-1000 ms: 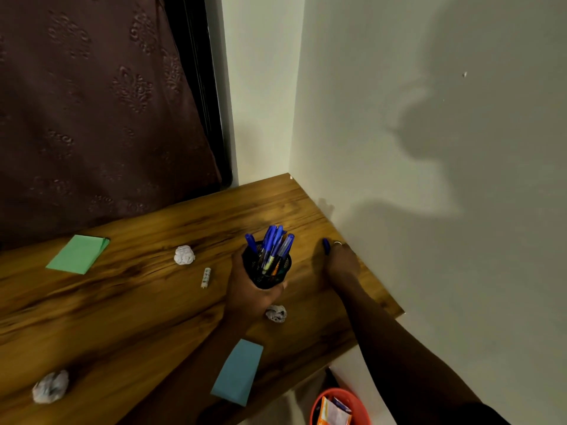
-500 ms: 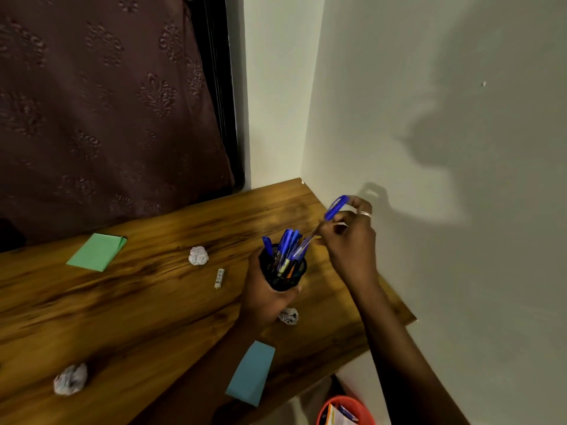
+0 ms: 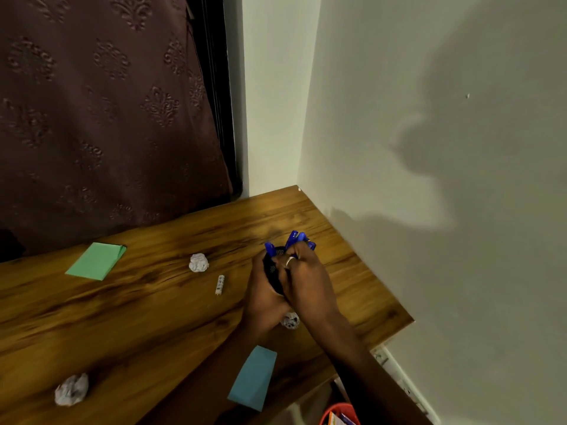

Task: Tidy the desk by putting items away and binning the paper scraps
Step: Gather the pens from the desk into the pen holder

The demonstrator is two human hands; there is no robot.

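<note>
On the wooden desk (image 3: 138, 317) my left hand (image 3: 264, 299) grips a black mesh pen cup (image 3: 270, 265) from the side. My right hand (image 3: 306, 277), a ring on one finger, is closed over the top of the cup around the blue pens (image 3: 296, 237), whose caps poke out above my fingers. Three crumpled paper scraps lie on the desk: one (image 3: 198, 262) left of the cup, one (image 3: 290, 320) just under my wrists, one (image 3: 71, 389) at the near left. An orange bin (image 3: 340, 414) with papers in it sits on the floor below the desk's near right corner.
A green sticky pad (image 3: 96, 260) lies at the far left, a blue pad (image 3: 253, 377) at the near edge beside my left forearm. A small white cylinder (image 3: 219, 284) rests left of the cup. A wall bounds the desk's right side, a curtain its back.
My right hand lifted a blue pen from the desk by the wall, carried it over the cup, and now presses down on the pens in the cup. The left hand kept hold of the cup.
</note>
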